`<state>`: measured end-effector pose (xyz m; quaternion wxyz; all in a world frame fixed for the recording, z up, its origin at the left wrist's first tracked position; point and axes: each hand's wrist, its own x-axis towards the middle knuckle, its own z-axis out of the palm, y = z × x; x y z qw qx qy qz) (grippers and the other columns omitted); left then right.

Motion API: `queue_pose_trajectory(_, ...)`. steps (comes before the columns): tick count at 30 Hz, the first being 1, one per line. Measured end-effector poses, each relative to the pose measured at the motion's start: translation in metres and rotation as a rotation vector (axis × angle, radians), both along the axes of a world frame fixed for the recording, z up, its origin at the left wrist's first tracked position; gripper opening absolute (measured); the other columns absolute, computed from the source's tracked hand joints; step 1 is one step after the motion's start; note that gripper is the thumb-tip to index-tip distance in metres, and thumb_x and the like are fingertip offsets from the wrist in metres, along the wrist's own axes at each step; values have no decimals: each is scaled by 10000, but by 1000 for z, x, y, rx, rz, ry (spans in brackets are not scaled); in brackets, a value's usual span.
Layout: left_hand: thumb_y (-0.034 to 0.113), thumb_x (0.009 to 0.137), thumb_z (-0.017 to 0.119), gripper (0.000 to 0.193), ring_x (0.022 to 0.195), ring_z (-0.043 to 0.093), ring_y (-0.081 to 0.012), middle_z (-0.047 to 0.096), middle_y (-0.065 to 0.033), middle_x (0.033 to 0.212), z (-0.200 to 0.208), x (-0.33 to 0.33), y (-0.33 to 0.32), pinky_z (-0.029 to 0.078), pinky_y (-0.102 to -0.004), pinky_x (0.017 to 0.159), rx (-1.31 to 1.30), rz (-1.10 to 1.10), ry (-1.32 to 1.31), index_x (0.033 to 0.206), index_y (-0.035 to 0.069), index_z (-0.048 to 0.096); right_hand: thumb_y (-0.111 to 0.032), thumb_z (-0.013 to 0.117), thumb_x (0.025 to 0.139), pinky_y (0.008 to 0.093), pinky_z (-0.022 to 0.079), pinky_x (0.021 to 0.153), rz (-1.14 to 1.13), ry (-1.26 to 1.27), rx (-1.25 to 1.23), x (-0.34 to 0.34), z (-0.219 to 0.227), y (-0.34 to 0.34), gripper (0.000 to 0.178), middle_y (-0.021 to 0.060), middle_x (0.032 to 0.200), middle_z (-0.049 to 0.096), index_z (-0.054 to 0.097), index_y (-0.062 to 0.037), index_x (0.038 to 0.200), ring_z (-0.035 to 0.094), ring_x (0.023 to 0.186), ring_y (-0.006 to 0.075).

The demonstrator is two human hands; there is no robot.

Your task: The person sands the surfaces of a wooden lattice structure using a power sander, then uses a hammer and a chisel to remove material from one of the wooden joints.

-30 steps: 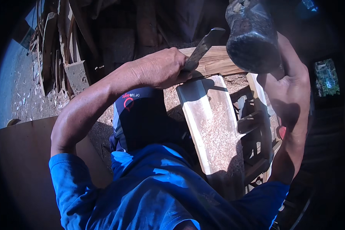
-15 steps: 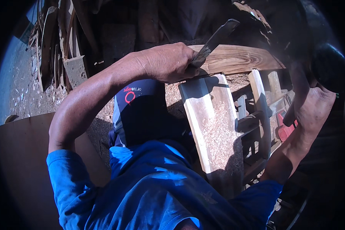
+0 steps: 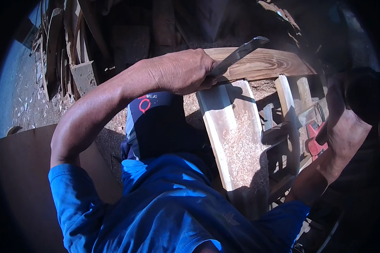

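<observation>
My left hand (image 3: 192, 69) is closed around a chisel (image 3: 240, 55), a flat dark metal blade that slants up to the right. Behind the blade runs a curved wooden piece (image 3: 278, 63) with swirling grain. My right hand (image 3: 346, 122), at the right in shadow, grips a dark round-headed mallet (image 3: 363, 95). Its handle end sticks out below the fingers, and the darkness hides part of the head. Between my arms lies a wide wooden board (image 3: 240, 122) strewn with shavings, its far end beneath my left hand.
Right of the board stands a slatted wooden frame (image 3: 288, 114), with a red object (image 3: 314, 141) beside it. Offcuts and planks (image 3: 55, 55) lean at the far left. A brown sheet (image 3: 25, 168) lies at the near left. Shavings litter the ground.
The chisel blade has tipped lower toward the right in my left hand. The mallet head has come down and closer, with my right hand shifting slightly. The board has stayed put.
</observation>
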<state>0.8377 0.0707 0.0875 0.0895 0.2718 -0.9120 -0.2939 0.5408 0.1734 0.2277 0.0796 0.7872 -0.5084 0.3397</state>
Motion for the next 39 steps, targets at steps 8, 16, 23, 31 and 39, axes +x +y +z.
queue_pose_trajectory(8, 189, 958, 603, 208, 792, 709, -337, 701, -193, 797, -10, 5, -1, 572, -436, 758, -101, 3, 28, 953, -1, 686, -4, 677, 847, 338, 535, 917, 6, 18, 241, 61, -24, -14, 472, 95, 1095, 719, 621, -85, 1308, 694, 1025, 211)
queue_pose_trajectory(16, 212, 961, 595, 232, 763, 700, -351, 686, -206, 766, -9, -2, 0, 580, -424, 739, -110, 8, 12, 924, 6, 694, 8, 708, 781, 357, 568, 841, 87, 117, 106, 53, -25, -12, 588, 169, 1002, 732, 590, -114, 1344, 736, 947, 288)
queue_pose_trajectory(23, 203, 953, 597, 215, 748, 699, -362, 685, -200, 757, -14, 0, -2, 577, -436, 727, -177, -3, 41, 920, 5, 673, 16, 690, 782, 387, 558, 871, 173, -207, 127, 53, -19, -10, 593, 210, 970, 729, 559, -54, 1356, 733, 925, 331)
queue_pose_trajectory(31, 141, 951, 623, 145, 841, 684, -386, 636, -213, 904, -8, 1, 0, 562, -453, 762, -131, -10, -55, 975, 5, 575, -36, 710, 818, 365, 556, 925, 114, -203, 143, 64, -3, -12, 549, 178, 1120, 724, 565, -41, 1347, 719, 1041, 297)
queue_pose_trajectory(39, 175, 965, 609, 167, 804, 684, -385, 647, -215, 801, -18, 2, 4, 559, -470, 753, -278, 25, -92, 943, 9, 604, -15, 710, 769, 434, 557, 926, 104, -17, 91, 59, -25, -31, 615, 217, 1004, 729, 544, -25, 1360, 731, 937, 359)
